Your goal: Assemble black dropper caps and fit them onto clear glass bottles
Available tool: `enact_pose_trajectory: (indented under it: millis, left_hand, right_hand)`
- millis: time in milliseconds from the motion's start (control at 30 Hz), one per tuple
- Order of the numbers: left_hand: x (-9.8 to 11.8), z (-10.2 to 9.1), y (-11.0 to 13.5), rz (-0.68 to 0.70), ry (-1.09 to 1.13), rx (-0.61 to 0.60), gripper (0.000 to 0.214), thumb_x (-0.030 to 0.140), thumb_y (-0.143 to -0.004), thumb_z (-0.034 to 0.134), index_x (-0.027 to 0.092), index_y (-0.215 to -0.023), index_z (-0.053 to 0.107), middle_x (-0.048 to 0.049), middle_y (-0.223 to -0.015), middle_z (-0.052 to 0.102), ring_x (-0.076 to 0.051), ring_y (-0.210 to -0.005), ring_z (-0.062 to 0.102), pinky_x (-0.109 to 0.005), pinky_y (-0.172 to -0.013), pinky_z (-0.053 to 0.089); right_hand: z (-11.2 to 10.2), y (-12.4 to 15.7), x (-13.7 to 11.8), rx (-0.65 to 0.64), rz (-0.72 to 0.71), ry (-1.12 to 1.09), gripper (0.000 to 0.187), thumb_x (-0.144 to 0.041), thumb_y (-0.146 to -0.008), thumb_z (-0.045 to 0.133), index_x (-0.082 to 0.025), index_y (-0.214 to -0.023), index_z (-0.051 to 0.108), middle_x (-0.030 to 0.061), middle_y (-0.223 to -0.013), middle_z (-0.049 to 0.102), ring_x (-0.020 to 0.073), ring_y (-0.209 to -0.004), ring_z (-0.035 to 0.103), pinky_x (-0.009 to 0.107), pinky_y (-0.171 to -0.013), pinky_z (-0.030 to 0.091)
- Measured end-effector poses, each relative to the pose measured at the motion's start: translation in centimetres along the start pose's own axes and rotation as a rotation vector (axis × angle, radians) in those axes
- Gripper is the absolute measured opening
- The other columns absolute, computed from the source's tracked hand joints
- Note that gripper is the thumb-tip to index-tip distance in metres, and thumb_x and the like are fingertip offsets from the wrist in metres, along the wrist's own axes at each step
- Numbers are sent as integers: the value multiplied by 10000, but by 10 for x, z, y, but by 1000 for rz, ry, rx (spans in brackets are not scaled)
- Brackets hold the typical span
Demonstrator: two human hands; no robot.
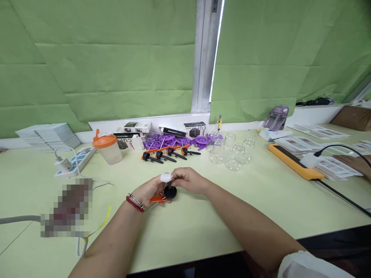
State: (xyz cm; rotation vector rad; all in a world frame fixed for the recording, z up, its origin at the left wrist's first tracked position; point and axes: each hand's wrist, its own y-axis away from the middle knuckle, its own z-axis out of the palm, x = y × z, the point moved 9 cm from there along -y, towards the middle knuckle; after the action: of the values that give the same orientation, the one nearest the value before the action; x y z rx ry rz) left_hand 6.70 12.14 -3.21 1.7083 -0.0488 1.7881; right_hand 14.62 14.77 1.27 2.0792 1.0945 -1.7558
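My left hand (152,188) is wrapped round a small black part with a round disc-like base (170,192). An orange strip (158,199) and a thin metal rod stick out beneath that hand. A white round piece (165,177) sits at the top of the black part, between my hands. My right hand (189,180) pinches near the black stem and the white piece; its fingertips partly hide the contact. Just beyond lie several similar black parts with stems (165,156), some with orange pieces. Behind them is a pile of purple wheel-shaped parts (165,142).
Clear jars (233,162) stand right of the pile, cup holder boxes (130,142) behind it. An orange-lidded shaker (108,148), white power strip (77,162) and pixelated object (69,204) are left. Right are an orange power strip (292,162), printed cards (337,166) and another person's hand (356,164).
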Motion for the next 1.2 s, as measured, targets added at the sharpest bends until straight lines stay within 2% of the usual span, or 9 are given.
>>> enact_pose_trajectory:
  millis: [167,500,733,933,1200]
  left_hand:
    - [1,2,1,9,10,-11,383,501,-694,584,190,-894,482,-34,-752,601,-187,-560,628,-221,-389,384]
    - [5,5,2,28,-12,-37,414,533,-696,568,183,-906,495,-66,-782,636,-198,-579,636,-216,-387,382]
    - [4,5,1,15,-15,-36,423,543,-697,560,178,-902,498,-62,-767,623,-194,-576,630,-220,-391,389]
    - [5,6,2,25,-13,-53,421,546,-702,561,179,-898,494,-69,-744,632,-199,-576,631,-217,-388,384]
    - [-3,1,-3,-1,-7,-56,394,531,-733,539,180,-908,499,-69,-786,624,-199,-598,639,-207,-373,377]
  right_hand:
    - [2,0,10,16,46,-123,105,-206,-716,677,-154,-761,598,-20,-722,601,112,-680,558,256,-687,468]
    - [2,0,20,46,63,-134,174,-256,-684,722,-157,-741,591,-20,-702,608,113,-660,561,254,-664,472]
    - [2,0,17,60,54,-158,159,-223,-667,723,-156,-763,616,-22,-704,607,108,-649,564,251,-660,472]
    - [-1,0,6,84,-28,-61,84,-182,-672,723,-155,-721,659,-1,-770,606,127,-726,582,262,-713,487]
    - [-1,2,10,106,38,-69,138,-209,-648,735,-157,-705,621,-21,-698,603,116,-663,555,250,-658,466]
